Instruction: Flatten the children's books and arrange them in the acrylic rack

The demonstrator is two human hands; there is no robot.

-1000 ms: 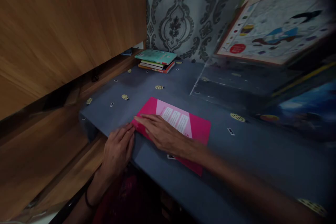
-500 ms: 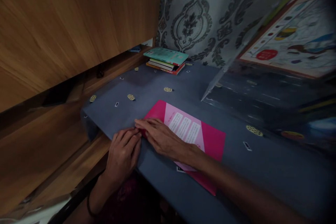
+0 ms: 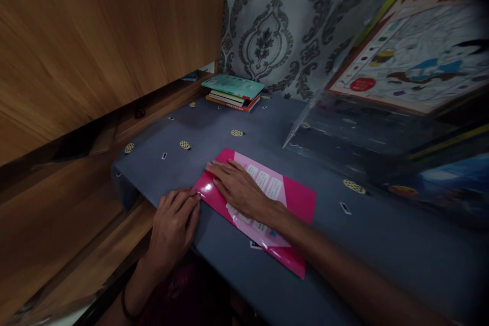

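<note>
A glossy pink booklet (image 3: pixel 300 198) with pale text boxes lies slanted on the cloth-covered table. My right hand (image 3: pixel 239 186) rests flat on its left part, fingers stretched toward the far left edge. At the booklet's near left corner is my left hand (image 3: pixel 173 221), its fingers bent and held together. The left fingertips touch that corner, and its thumb is partly hidden below. The forearm of my right arm crosses over the booklet's right part and hides some of the print.
A small stack of books (image 3: pixel 233 91) stands at the back by the patterned wall (image 3: pixel 267 35). To the right, a clear plastic holder (image 3: pixel 305 130) leans near a picture book (image 3: pixel 405 61). A wooden cabinet (image 3: pixel 107 35) borders the left. The blue tablecloth (image 3: pixel 206 127) hangs over the front edge.
My right hand has slid from the near left corner up and across the booklet, baring that corner. My left hand stays by the corner. The view has shifted slightly right.
</note>
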